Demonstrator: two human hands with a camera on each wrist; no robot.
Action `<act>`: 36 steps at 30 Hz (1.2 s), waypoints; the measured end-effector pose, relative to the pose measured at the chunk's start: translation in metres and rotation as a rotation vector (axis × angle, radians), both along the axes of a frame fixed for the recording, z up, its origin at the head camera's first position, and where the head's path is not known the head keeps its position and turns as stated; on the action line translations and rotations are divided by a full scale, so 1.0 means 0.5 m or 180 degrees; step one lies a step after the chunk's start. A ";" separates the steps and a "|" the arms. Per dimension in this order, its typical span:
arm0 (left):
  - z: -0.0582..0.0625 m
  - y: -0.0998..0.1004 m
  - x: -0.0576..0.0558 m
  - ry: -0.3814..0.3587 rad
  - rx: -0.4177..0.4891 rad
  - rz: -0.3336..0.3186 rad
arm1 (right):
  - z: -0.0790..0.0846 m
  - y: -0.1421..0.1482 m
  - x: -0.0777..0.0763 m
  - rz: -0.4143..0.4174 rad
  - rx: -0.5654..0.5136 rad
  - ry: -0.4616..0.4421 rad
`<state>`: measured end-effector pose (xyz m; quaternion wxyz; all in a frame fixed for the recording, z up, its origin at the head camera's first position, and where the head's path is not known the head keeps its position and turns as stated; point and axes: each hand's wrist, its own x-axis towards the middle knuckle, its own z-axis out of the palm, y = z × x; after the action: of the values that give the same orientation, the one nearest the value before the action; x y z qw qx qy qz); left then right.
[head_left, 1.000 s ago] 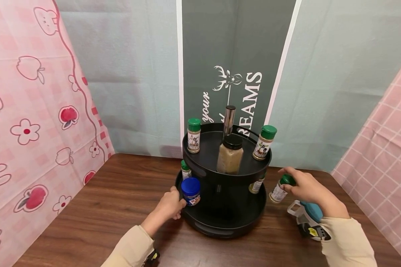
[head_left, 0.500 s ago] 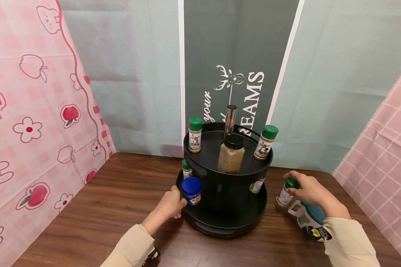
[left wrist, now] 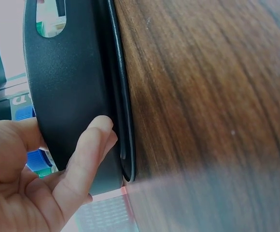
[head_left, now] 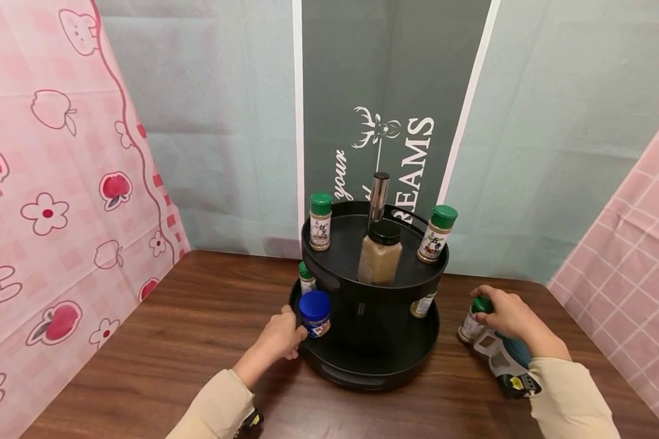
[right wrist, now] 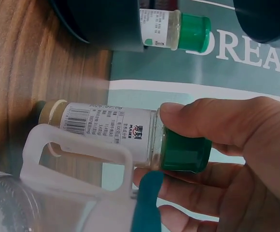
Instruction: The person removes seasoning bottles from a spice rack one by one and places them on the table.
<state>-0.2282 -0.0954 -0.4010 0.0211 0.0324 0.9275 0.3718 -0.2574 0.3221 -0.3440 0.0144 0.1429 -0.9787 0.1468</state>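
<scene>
My left hand (head_left: 277, 335) grips the left rim of the lower tray (head_left: 362, 383) of a black two-tier spice rack. In the left wrist view, the thumb goes behind the tray wall (left wrist: 72, 87) and the fingers press its outer side. A blue-lidded jar (head_left: 314, 314) stands on that tray, close to the thumb. Right of the rack, my right hand (head_left: 511, 314) holds a green-capped spice jar (head_left: 470, 329) by its cap, thumb on one side and fingers on the other. The jar's base (right wrist: 53, 128) is at the wooden table; whether it touches is unclear.
A clear handled container (head_left: 500, 363) with a teal lid stands just in front of the held jar. The upper tray (head_left: 340, 268) carries a black-lidded jar (head_left: 381, 259) and two green-capped jars. More green-capped jars are partly hidden on the lower tray.
The right hand has brought the spice jar slightly right and down, nearer the teal-lidded container. My left hand keeps its hold on the tray rim. The view has shifted a little.
</scene>
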 end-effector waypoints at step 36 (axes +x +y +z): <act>-0.001 -0.001 0.000 -0.0004 0.0055 -0.0011 | -0.008 -0.005 0.001 -0.0001 0.0306 -0.0052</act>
<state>-0.2284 -0.0957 -0.4017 0.0221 0.0339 0.9242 0.3797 -0.2568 0.3196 -0.3482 -0.0005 0.1421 -0.9847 0.1007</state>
